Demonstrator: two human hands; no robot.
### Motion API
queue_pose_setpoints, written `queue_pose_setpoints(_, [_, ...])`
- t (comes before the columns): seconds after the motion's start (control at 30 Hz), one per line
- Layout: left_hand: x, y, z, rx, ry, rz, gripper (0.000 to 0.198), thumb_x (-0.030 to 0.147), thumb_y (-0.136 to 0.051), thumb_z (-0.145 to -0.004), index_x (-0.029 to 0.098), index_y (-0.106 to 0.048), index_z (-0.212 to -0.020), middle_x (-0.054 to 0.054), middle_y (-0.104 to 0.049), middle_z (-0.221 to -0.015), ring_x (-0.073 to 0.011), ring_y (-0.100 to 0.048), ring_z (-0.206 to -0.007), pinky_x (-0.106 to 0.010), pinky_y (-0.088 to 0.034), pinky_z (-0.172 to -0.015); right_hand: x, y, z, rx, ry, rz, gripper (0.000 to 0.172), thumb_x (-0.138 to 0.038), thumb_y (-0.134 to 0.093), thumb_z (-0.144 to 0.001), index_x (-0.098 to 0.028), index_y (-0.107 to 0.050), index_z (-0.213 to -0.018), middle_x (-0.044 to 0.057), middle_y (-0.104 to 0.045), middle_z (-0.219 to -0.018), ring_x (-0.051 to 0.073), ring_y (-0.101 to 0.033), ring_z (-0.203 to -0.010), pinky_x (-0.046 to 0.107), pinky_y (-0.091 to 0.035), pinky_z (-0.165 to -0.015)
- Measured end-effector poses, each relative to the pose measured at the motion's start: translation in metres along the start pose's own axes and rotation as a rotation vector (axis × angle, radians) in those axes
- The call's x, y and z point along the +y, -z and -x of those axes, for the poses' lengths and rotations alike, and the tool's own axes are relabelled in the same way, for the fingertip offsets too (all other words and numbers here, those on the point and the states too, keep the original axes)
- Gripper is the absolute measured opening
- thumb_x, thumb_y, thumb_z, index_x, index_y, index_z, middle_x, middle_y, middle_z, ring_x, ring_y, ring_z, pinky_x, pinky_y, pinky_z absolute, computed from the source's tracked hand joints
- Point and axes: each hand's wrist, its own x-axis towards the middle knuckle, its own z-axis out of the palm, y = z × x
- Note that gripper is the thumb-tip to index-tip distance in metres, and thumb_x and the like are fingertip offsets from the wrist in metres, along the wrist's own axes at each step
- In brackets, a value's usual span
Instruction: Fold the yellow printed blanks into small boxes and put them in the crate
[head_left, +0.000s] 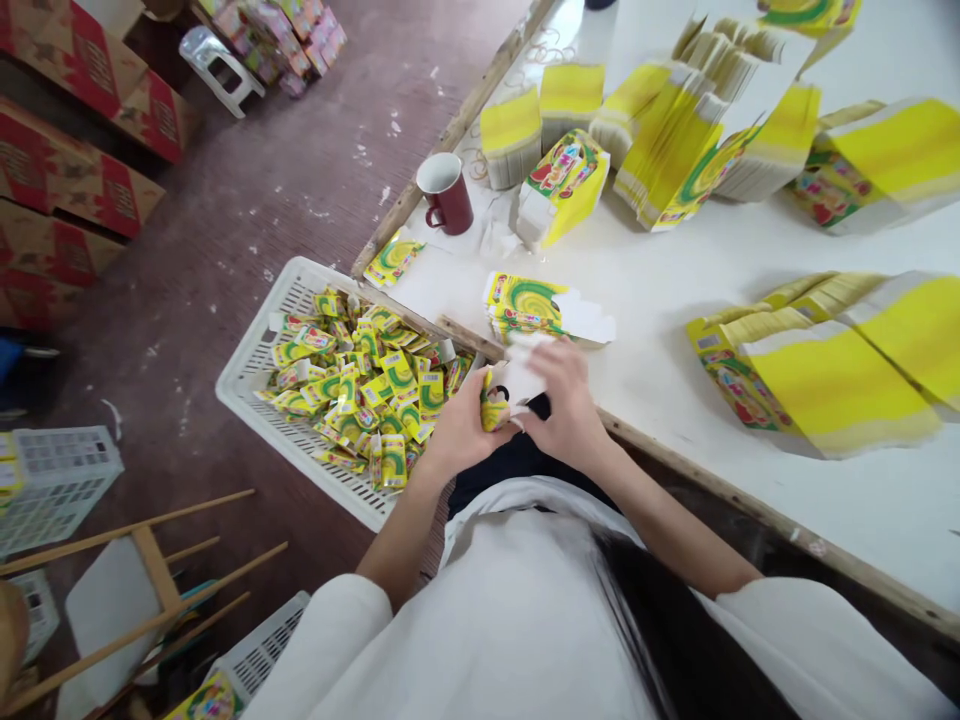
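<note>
Between my hands, just off the table's edge, is a small yellow and white carton (496, 408) with white flaps. My left hand (463, 425) is wrapped round its left side. On its right side, the fingers of my right hand (564, 395) are at the white flaps, slightly blurred. A pile of flat printed cartons (525, 305) lies on the white table in front of my hands. Left of my hands, a white plastic basket (300, 468) holds several small yellow and green boxes (397, 372).
On the table (637, 370) stand a red mug (452, 200), an open carton (566, 190) and large stacks of flat yellow cartons (832, 370). Cardboard boxes (90, 160), a white stool (221, 72), a wooden-legged chair (157, 570) and a crate (64, 480) are on the left.
</note>
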Motion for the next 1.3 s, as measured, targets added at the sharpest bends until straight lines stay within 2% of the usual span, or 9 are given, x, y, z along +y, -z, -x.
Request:
queue_pose_setpoints(0.1, [-0.004,-0.021,0.003,0.191,-0.047,-0.110,0.084,0.043,-0.084,-0.072,0.020,-0.041,-0.140,-0.014,-0.065,-0.128,-0.0313,-0.067,-0.114,-0.044,-0.055,-0.095,0.003,-0.015,0.002,0.209,-0.353,-0.356,0.082,-0.058,-0.073,-0.081,-0.025,-0.040,-0.148,0.015,-0.053,-0.147,0.034,-0.048,-0.139,0.054,-0.040,-0.117])
queue_pose_setpoints(0.27, [-0.013,-0.030,0.005,0.276,-0.256,-0.203,0.071,0.044,-0.077,-0.080,0.022,-0.039,-0.135,-0.015,-0.063,-0.126,-0.0304,-0.066,-0.116,-0.041,-0.055,-0.091,0.002,-0.025,0.004,-0.082,-0.682,-0.782,0.068,-0.060,-0.076,-0.078,-0.023,-0.058,-0.131,0.010,-0.070,-0.126,0.031,-0.066,-0.118,0.046,-0.054,-0.103])
queue_pose_setpoints(0.37, [-0.012,-0.030,0.005,0.308,-0.296,-0.215,0.055,0.039,-0.073,-0.081,0.024,-0.043,-0.124,-0.008,-0.065,-0.112,-0.0249,-0.068,-0.103,-0.036,-0.056,-0.084,0.005,-0.023,0.004,-0.126,-0.586,-0.721,0.061,-0.059,-0.071,-0.082,-0.021,-0.063,-0.129,0.010,-0.071,-0.125,0.031,-0.066,-0.119,0.047,-0.052,-0.106])
queue_pose_setpoints(0.47, [-0.014,-0.032,0.004,0.252,-0.189,-0.222,0.056,0.033,-0.074,-0.078,0.024,-0.042,-0.123,-0.004,-0.064,-0.104,-0.0221,-0.068,-0.090,-0.035,-0.056,-0.079,0.009,-0.019,0.007,-0.189,-0.352,-0.548,0.061,-0.050,-0.068,-0.088,-0.021,-0.060,-0.140,0.011,-0.066,-0.138,0.031,-0.059,-0.131,0.048,-0.044,-0.116])
queue_pose_setpoints(0.6, [-0.021,-0.038,0.001,0.266,-0.099,-0.206,0.073,0.026,-0.075,-0.072,0.019,-0.036,-0.134,-0.015,-0.059,-0.120,-0.0284,-0.067,-0.104,-0.042,-0.055,-0.088,0.014,-0.017,0.013,-0.282,-0.143,-0.306,0.053,-0.018,-0.052,-0.096,-0.029,-0.056,-0.147,0.006,-0.049,-0.158,0.025,-0.047,-0.146,0.043,-0.039,-0.121])
queue_pose_setpoints(0.73, [-0.020,-0.030,0.001,0.268,-0.079,-0.253,0.066,0.019,-0.072,-0.070,0.017,-0.044,-0.129,-0.016,-0.062,-0.121,-0.0333,-0.064,-0.115,-0.048,-0.054,-0.097,0.025,-0.015,0.016,-0.286,-0.087,-0.150,0.060,-0.008,-0.045,-0.095,-0.031,-0.052,-0.150,0.006,-0.042,-0.163,0.024,-0.043,-0.149,0.042,-0.043,-0.118])
queue_pose_setpoints(0.87, [-0.007,-0.009,0.002,0.094,-0.005,-0.306,0.053,0.023,-0.075,-0.070,0.019,-0.055,-0.119,-0.012,-0.071,-0.114,-0.0312,-0.069,-0.109,-0.043,-0.056,-0.095,0.040,-0.006,0.016,-0.497,-0.028,-0.056,0.059,-0.010,-0.059,-0.092,-0.031,-0.055,-0.147,0.012,-0.031,-0.168,0.030,-0.052,-0.142,0.044,-0.051,-0.109])
queue_pose_setpoints(1.07, [0.009,0.000,-0.003,-0.030,0.040,-0.270,0.080,0.032,-0.082,-0.068,0.021,-0.047,-0.139,-0.010,-0.073,-0.121,-0.0328,-0.072,-0.110,-0.043,-0.058,-0.093,0.041,0.021,0.002,-0.585,0.078,-0.178,0.027,-0.019,-0.067,-0.090,-0.025,-0.069,-0.117,0.013,-0.056,-0.143,0.028,-0.059,-0.132,0.045,-0.051,-0.108])
queue_pose_setpoints(1.3, [0.009,-0.009,-0.003,0.067,0.015,-0.374,0.080,0.031,-0.080,-0.069,0.018,-0.046,-0.140,-0.013,-0.070,-0.130,-0.0335,-0.069,-0.117,-0.044,-0.057,-0.097,0.029,0.008,0.008,-0.498,-0.049,-0.209,0.037,-0.022,-0.066,-0.087,-0.021,-0.051,-0.121,0.020,-0.040,-0.149,0.032,-0.045,-0.141,0.051,-0.046,-0.112])
